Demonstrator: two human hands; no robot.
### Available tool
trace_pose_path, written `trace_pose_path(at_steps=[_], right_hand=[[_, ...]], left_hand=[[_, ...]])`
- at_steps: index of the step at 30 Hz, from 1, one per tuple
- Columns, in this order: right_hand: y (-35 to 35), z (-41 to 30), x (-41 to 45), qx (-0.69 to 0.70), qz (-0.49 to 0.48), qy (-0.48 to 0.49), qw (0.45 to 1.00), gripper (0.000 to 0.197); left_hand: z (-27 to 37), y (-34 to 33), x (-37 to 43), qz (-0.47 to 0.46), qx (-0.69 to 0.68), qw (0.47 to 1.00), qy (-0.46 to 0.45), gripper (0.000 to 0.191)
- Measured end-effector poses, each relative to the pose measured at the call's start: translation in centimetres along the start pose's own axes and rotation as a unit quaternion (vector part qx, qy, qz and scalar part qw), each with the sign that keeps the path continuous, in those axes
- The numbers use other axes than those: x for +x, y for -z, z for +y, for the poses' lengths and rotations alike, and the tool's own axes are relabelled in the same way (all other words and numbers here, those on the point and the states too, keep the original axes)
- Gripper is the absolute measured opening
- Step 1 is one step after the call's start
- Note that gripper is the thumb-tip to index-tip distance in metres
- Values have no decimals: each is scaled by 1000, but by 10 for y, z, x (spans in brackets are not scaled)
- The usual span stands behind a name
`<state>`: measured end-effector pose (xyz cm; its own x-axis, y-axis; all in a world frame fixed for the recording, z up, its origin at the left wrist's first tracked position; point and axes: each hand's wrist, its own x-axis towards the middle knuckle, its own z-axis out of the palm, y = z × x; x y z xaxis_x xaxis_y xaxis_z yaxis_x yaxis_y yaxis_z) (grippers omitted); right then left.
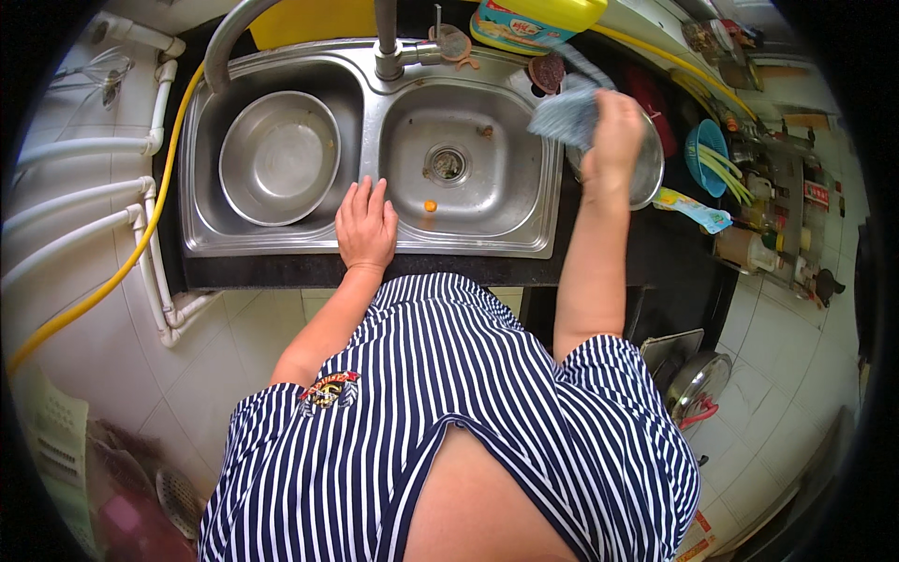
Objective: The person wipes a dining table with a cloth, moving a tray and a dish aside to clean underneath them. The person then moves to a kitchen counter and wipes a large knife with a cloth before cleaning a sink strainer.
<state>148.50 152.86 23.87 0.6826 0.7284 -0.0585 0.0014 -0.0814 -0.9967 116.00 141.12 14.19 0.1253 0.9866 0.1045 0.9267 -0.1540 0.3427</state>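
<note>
My right hand (614, 140) is shut on a blue-grey cloth (565, 119), blurred by motion, above the right rim of the double steel sink (555, 211). Under that hand and forearm, partly hidden, a round metal bowl or lid (650, 165) lies on the black counter. My left hand (366, 225) rests flat, with nothing in it, on the front end of the divider between the two basins. A steel bowl (281, 158) sits tilted in the left basin. The right basin (407, 140) holds a small orange piece (430, 206) and food scraps (484, 131) near its drain (448, 164).
Behind the divider stands the faucet (388, 60), its spout curving left. A yellow-capped detergent jug (527, 28) is at the back right. A blue basket (704, 158) with green stalks and a colourful packet (692, 209) are at the right. A yellow hose (168, 154) runs down the left.
</note>
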Motion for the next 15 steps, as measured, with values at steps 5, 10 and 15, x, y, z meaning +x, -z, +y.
trace_pose_path(at_steps=[5, 10, 15], right_hand=[[-1, -23, 45, -366, 125, 339, 857, 25], [-65, 42, -21, -256, -263, 97, 925, 20], [-123, 103, -63, -322, -340, 338, 816, 36]], left_hand=[[3, 3, 0, 11, 0, 1000, -3, 36], [6, 11, -2, 10, -4, 1000, 3, 36], [13, 20, -1, 12, 7, 1000, -2, 36]])
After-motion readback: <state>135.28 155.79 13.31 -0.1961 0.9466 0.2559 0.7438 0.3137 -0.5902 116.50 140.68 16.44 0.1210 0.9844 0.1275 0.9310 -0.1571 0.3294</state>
